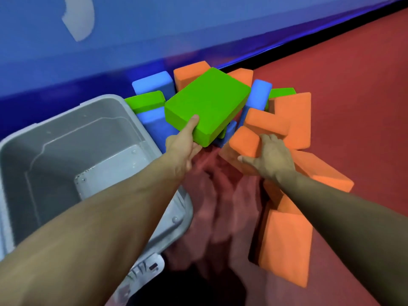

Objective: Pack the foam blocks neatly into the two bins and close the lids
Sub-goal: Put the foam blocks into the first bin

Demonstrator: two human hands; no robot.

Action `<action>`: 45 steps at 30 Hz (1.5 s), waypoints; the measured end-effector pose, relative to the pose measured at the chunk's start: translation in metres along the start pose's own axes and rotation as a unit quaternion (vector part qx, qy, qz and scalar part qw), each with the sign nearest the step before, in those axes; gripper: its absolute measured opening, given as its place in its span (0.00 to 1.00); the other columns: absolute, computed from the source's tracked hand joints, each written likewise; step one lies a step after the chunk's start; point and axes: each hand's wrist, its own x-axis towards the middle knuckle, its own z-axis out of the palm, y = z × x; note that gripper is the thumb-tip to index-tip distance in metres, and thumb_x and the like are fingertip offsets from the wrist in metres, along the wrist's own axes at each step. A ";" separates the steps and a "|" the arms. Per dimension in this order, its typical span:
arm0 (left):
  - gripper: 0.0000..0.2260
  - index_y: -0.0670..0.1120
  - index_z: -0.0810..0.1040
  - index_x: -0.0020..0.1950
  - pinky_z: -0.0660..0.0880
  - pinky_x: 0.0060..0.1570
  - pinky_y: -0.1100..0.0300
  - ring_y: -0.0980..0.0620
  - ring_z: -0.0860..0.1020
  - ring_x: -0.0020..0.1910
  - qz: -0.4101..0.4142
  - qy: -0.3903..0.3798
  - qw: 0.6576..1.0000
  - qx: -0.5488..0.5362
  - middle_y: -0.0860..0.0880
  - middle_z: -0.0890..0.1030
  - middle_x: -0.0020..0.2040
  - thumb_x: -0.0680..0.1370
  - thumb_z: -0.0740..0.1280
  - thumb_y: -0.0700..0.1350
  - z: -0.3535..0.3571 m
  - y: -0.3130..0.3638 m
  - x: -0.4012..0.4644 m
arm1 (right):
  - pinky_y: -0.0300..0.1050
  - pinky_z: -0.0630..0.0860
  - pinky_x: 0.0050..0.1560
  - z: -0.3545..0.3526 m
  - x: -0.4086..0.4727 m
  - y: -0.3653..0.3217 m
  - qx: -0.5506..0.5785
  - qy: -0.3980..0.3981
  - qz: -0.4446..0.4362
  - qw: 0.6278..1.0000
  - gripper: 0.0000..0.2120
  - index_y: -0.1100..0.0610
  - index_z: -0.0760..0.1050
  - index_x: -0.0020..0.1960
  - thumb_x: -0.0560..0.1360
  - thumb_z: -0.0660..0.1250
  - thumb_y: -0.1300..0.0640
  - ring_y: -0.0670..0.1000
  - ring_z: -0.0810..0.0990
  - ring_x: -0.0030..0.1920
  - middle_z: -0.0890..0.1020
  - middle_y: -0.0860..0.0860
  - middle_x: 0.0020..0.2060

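- Red floor (353, 62) runs under everything you see, with a blue wall (154, 29) rising along the far edge.
- At your left sits a grey bin (123, 107), open at the top and holding no blocks, its near corner hidden under your forearm.
- Just beyond the bin's far corner lie a small green block (145, 101) and blue blocks (154, 83) stacked against the wall.
- Your left hand (183, 149) has its grip closed on the large green block (207, 104), thumb on top and fingers beneath, holding it tilted above the pile.
- Your right hand (271, 155) lies on an orange block (245, 141), fingers curled over its near edge; whether that grip is fully closed I cannot tell.
- More orange blocks (287, 244) lie scattered to your right, touching one another.
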 end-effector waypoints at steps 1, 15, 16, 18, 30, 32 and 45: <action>0.23 0.42 0.79 0.56 0.84 0.52 0.52 0.47 0.85 0.46 0.005 0.002 1.000 0.012 0.42 0.84 0.50 0.71 0.79 0.56 -0.006 0.008 -0.011 | 0.57 0.72 0.63 -0.010 -0.009 -0.005 0.009 0.003 -0.004 1.000 0.42 0.58 0.70 0.68 0.66 0.72 0.31 0.62 0.73 0.62 0.75 0.58 0.62; 0.23 0.45 0.82 0.35 0.81 0.52 0.43 0.48 0.79 0.35 0.205 0.175 0.951 0.154 0.49 0.80 0.32 0.60 0.80 0.63 -0.219 0.204 -0.236 | 0.58 0.74 0.58 -0.148 -0.132 -0.205 0.082 0.074 -0.198 0.974 0.38 0.55 0.72 0.65 0.65 0.72 0.31 0.61 0.76 0.60 0.77 0.57 0.58; 0.22 0.45 0.84 0.38 0.80 0.55 0.42 0.48 0.82 0.38 0.220 0.187 0.944 0.161 0.50 0.83 0.36 0.61 0.80 0.63 -0.246 0.211 -0.250 | 0.57 0.74 0.57 -0.148 -0.140 -0.229 0.090 0.071 -0.224 0.968 0.38 0.54 0.72 0.65 0.64 0.72 0.30 0.61 0.76 0.60 0.78 0.56 0.58; 0.20 0.44 0.87 0.46 0.81 0.57 0.43 0.49 0.86 0.46 0.249 0.223 0.926 0.176 0.50 0.87 0.43 0.66 0.80 0.59 -0.301 0.222 -0.272 | 0.56 0.74 0.57 -0.143 -0.155 -0.280 0.104 0.058 -0.268 0.956 0.38 0.53 0.72 0.65 0.65 0.72 0.30 0.59 0.76 0.60 0.78 0.55 0.58; 0.29 0.51 0.83 0.56 0.78 0.44 0.57 0.57 0.84 0.44 0.245 0.451 0.785 0.347 0.55 0.86 0.45 0.62 0.75 0.68 -0.564 0.210 -0.307 | 0.48 0.73 0.53 -0.019 -0.230 -0.521 0.191 -0.040 -0.392 0.899 0.36 0.49 0.70 0.68 0.66 0.76 0.35 0.52 0.75 0.61 0.75 0.47 0.60; 0.29 0.54 0.83 0.55 0.81 0.44 0.54 0.57 0.84 0.43 0.247 0.456 0.768 0.376 0.57 0.85 0.45 0.62 0.74 0.71 -0.585 0.204 -0.297 | 0.50 0.75 0.53 0.006 -0.234 -0.543 0.190 -0.047 -0.380 0.904 0.36 0.48 0.70 0.67 0.65 0.76 0.34 0.51 0.76 0.60 0.74 0.47 0.59; 0.29 0.53 0.80 0.59 0.81 0.53 0.52 0.56 0.83 0.48 0.234 0.472 0.793 0.305 0.56 0.85 0.51 0.64 0.77 0.66 -0.629 0.136 -0.231 | 0.54 0.74 0.54 0.144 -0.203 -0.618 0.074 -0.078 -0.268 0.957 0.40 0.56 0.69 0.66 0.67 0.72 0.30 0.60 0.76 0.62 0.76 0.55 0.61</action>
